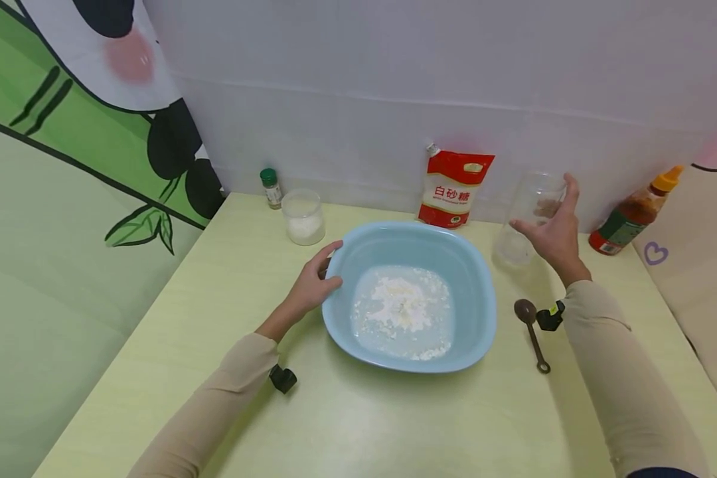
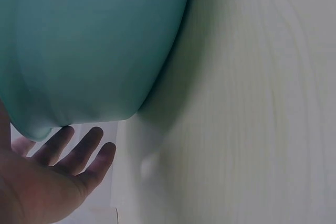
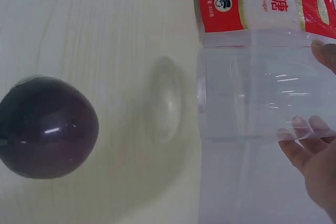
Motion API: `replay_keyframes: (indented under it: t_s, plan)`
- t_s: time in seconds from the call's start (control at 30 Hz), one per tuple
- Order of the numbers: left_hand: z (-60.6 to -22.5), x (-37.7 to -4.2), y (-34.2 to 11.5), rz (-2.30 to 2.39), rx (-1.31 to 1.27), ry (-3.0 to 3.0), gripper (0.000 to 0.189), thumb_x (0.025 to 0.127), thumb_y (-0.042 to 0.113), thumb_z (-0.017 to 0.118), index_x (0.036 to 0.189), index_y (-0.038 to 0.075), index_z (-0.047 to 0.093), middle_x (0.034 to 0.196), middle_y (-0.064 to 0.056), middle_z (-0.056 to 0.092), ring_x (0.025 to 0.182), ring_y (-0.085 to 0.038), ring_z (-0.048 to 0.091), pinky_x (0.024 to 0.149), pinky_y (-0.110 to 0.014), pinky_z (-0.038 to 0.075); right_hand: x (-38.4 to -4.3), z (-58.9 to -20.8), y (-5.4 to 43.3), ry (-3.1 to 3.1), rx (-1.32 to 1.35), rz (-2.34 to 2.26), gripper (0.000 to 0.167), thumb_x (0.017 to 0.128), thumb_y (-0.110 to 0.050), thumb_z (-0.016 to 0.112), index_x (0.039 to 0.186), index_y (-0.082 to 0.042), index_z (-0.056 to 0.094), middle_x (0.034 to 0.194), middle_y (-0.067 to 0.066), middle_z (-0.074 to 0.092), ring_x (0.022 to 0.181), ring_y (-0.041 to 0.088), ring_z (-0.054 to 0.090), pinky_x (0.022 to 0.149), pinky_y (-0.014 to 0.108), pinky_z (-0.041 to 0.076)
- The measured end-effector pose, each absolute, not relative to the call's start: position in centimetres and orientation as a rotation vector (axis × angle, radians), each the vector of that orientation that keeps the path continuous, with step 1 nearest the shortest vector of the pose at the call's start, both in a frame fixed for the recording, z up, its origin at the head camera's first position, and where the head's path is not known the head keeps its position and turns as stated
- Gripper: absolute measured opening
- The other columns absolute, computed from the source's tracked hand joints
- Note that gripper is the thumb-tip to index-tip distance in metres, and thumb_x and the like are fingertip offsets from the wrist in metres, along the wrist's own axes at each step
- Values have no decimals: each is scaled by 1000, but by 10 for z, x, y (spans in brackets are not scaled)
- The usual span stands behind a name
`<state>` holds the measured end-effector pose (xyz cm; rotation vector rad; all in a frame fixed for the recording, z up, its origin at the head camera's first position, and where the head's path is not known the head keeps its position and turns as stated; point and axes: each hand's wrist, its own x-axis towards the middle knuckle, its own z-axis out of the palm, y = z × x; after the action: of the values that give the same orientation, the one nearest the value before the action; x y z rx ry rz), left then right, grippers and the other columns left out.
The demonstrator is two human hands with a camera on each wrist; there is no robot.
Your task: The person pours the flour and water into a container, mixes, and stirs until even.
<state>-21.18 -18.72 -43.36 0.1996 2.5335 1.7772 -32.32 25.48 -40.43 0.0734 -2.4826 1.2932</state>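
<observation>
A light blue basin (image 1: 486,299) stands mid-table with clumpy white powder (image 1: 401,305) spread over its bottom. My left hand (image 1: 311,282) holds its left rim, thumb at the inner side and fingers outside; in the left wrist view the fingers (image 2: 86,158) lie against the basin's outer wall (image 2: 100,51). At the back right, my right hand (image 1: 552,232) grips a clear cylindrical container (image 1: 522,212) round its upper part, fingers on the far side. No contents are visible in the container (image 3: 247,93). Whether its base touches the table I cannot tell.
A red sugar pouch (image 1: 454,189) leans behind the basin. Back left are a green-capped bottle (image 1: 271,189) and a clear jar of white grains (image 1: 305,222). A brown spoon (image 1: 532,332) lies near the right forearm. An orange-capped sauce bottle (image 1: 633,216) stands far right.
</observation>
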Motion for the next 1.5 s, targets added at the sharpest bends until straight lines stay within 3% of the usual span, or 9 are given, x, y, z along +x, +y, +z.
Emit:
replay_keyframes:
  t_s: [0.27, 0.63, 0.87, 1.13, 1.5]
  plan:
    - [-433, -211, -186, 1788, 214, 2520, 75, 83, -1, 55, 154, 11, 35, 142, -32, 51, 119, -46, 59, 87, -50, 58, -328, -414, 250, -2516, 6, 1288, 111, 83, -36, 78, 155, -39, -5, 147, 22, 49, 130, 41, 52, 103, 61, 45]
    - [-436, -215, -189, 1776, 187, 2528, 76, 84, -1, 56, 155, 13, 35, 143, -32, 51, 120, -46, 58, 88, -50, 57, -336, -424, 248, -2489, -76, 1329, 112, 82, -30, 81, 155, -40, -4, 151, 24, 45, 136, 42, 47, 109, 63, 39]
    - [-436, -215, -189, 1762, 190, 2535, 76, 83, -1, 56, 154, 13, 35, 142, -31, 52, 118, -45, 60, 87, -49, 58, -338, -433, 245, -2429, -80, 1350, 110, 81, -31, 81, 154, -42, -1, 153, 18, 44, 138, 38, 46, 110, 59, 39]
    - [-438, -216, -189, 1767, 197, 2525, 76, 83, -3, 56, 154, 12, 35, 143, -31, 51, 120, -45, 59, 88, -50, 57, -339, -438, 247, -2394, -98, 1355, 110, 80, -30, 82, 154, -41, 1, 149, 20, 47, 137, 39, 47, 111, 58, 39]
    - [-436, -213, -188, 1769, 201, 2534, 75, 83, -2, 56, 154, 12, 35, 142, -31, 52, 119, -45, 59, 89, -50, 57, -334, -437, 248, -2407, -111, 1348, 109, 82, -37, 79, 154, -44, -2, 158, 15, 40, 142, 37, 43, 111, 58, 38]
